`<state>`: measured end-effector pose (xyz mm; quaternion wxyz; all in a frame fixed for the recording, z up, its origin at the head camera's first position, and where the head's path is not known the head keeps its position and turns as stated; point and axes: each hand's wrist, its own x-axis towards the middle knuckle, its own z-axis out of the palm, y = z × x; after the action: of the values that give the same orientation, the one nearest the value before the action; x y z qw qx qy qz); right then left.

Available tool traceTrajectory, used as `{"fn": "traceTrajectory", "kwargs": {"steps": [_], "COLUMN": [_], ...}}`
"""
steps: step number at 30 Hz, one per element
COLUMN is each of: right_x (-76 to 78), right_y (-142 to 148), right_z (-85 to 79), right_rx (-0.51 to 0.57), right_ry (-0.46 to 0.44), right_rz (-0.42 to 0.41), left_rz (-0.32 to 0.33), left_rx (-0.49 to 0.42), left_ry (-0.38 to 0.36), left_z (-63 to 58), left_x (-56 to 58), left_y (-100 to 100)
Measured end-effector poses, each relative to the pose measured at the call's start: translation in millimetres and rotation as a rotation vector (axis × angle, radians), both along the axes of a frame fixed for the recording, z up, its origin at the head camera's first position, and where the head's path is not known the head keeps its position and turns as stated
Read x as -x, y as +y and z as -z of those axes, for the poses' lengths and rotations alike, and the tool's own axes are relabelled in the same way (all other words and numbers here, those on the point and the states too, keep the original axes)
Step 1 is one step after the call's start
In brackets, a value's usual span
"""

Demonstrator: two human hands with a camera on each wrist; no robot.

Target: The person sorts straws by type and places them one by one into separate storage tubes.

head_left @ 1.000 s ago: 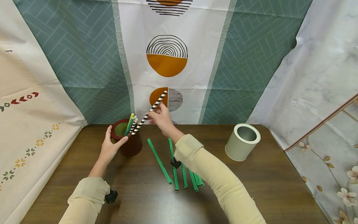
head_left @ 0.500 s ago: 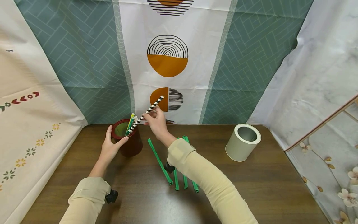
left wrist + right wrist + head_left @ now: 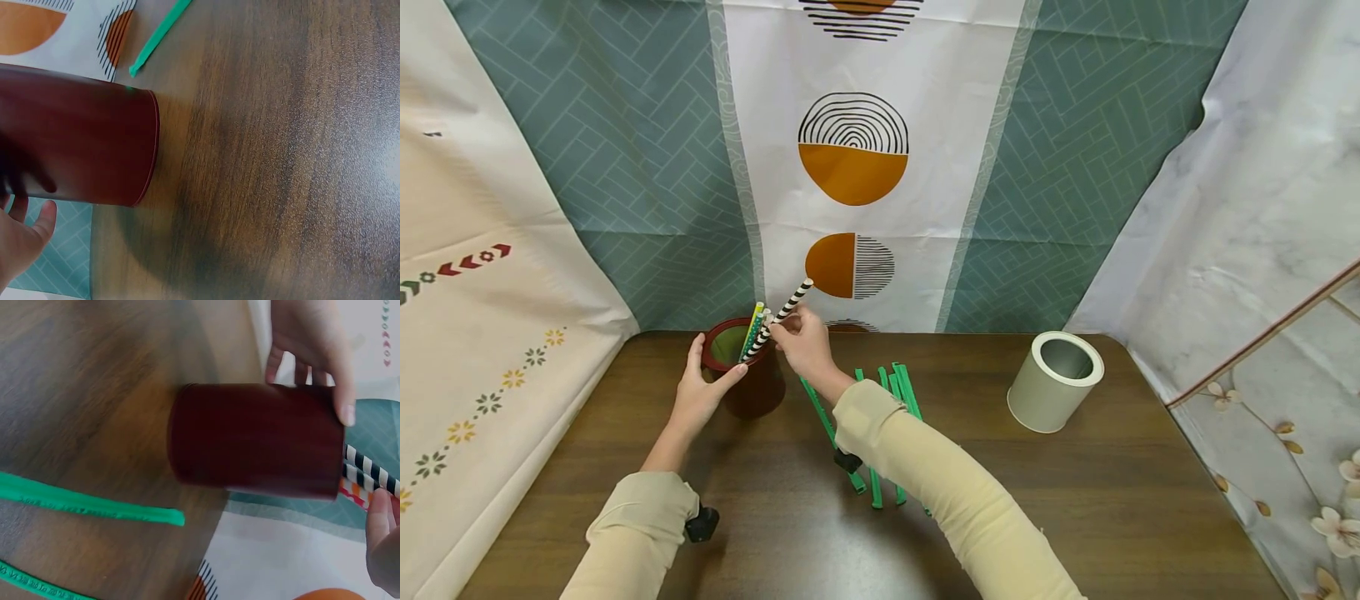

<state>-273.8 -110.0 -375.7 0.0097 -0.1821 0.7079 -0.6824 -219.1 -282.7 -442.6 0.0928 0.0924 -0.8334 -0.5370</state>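
Note:
A dark red canister (image 3: 756, 396) stands upright at the back left of the table. My left hand (image 3: 694, 398) holds it at the rim, thumb on the near side and fingers on the left. Several patterned paper straws (image 3: 753, 321), yellow, green and striped, lean inside against its right side. My right hand (image 3: 807, 342) pinches a black-and-white striped paper straw (image 3: 797, 296), tilted, its lower end inside the canister mouth. In the right wrist view, orange and pink patterned straws (image 3: 354, 494) also poke from the mouth beside the right fingertips (image 3: 377, 515).
Several long green wrapped sticks (image 3: 876, 490) lie on the wooden table (image 3: 775, 517), partly under the right forearm. A pale grey-green canister (image 3: 1048, 392) stands at the back right. A patterned cloth (image 3: 857, 167) hangs behind the table.
My right hand has moved left and down with the striped straw, whose lower end has gone from the rim into the canister. The left hand keeps its place on the canister.

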Motion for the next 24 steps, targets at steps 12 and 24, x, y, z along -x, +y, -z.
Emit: {"fn": "traceTrajectory", "kwargs": {"steps": [12, 24], "right_x": [-2.6, -0.2], "right_y": [1, 10], "right_z": [11.2, 25.3], "right_rx": [-0.305, -0.404], "right_ry": [0.058, 0.104], "right_rz": [0.037, -0.035], "left_rz": [0.003, 0.006], "left_rx": [0.004, -0.002], "left_ry": [0.002, 0.007], "left_z": [-0.9, -0.2], "left_x": [-0.5, -0.5], "left_y": [0, 0]}}
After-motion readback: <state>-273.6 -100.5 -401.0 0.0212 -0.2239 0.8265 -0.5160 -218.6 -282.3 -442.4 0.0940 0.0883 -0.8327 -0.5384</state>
